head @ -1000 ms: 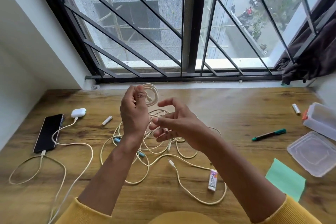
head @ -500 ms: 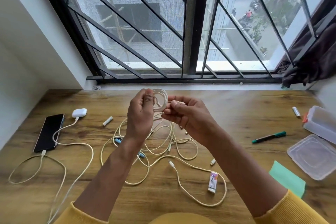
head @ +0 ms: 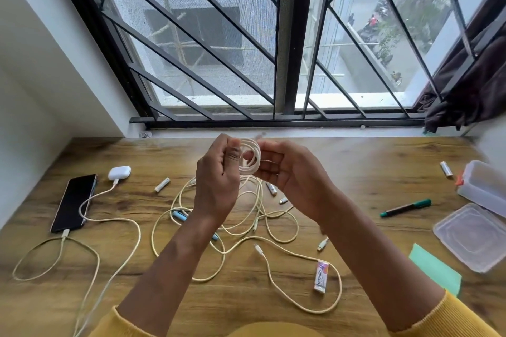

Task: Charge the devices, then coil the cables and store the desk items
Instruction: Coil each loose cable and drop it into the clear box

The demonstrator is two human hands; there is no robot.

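Both hands hold the coil point(head: 249, 157) raised above the tabletop point(head: 356, 172): left hand point(head: 217, 172) pinches the loops together, right hand point(head: 284, 169) grasps the opposite side, presumably guiding another turn on.

One word can be read: "camlin", printed lengthwise in dark letters on the white wrapper of a small eraser point(head: 320, 276) lying on the desk point(head: 369, 161), below the right hand point(head: 290, 172) and beside its forearm. Smaller print on that wrapper cannot be made out.
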